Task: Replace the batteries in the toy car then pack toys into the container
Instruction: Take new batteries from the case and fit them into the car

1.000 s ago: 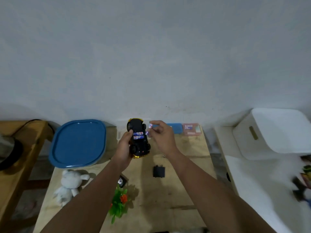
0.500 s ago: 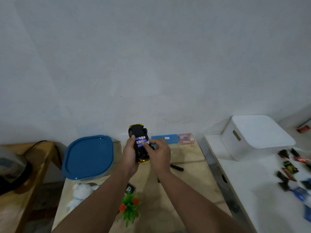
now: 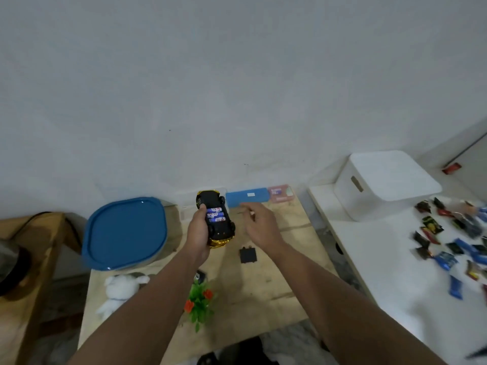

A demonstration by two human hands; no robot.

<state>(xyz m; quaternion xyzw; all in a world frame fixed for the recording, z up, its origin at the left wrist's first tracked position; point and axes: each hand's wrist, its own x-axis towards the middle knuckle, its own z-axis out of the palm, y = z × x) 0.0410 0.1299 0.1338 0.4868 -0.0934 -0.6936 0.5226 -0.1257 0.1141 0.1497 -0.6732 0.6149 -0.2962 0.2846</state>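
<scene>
My left hand (image 3: 198,231) grips a black and gold toy car (image 3: 216,219) upside down above the wooden table (image 3: 263,285). Three blue batteries (image 3: 215,214) lie side by side in its open compartment. My right hand (image 3: 259,225) hovers just right of the car with loose fingers, holding nothing. The black battery cover (image 3: 248,254) lies flat on the table below that hand. The container with a blue lid (image 3: 125,233) stands at the table's left. A white plush rabbit (image 3: 120,288) and a small plastic plant with red flowers (image 3: 200,302) lie near the front.
A blue box (image 3: 247,196) and a pink pack (image 3: 281,193) sit at the table's back edge. A white lidded bin (image 3: 384,183) and several scattered wrappers (image 3: 448,241) are on the white surface to the right. A wooden bench (image 3: 23,259) stands at left.
My right hand brought a battery to the car, pressed it into the compartment, then drew away to the right holding nothing. The view shifted and the black cover is uncovered again.
</scene>
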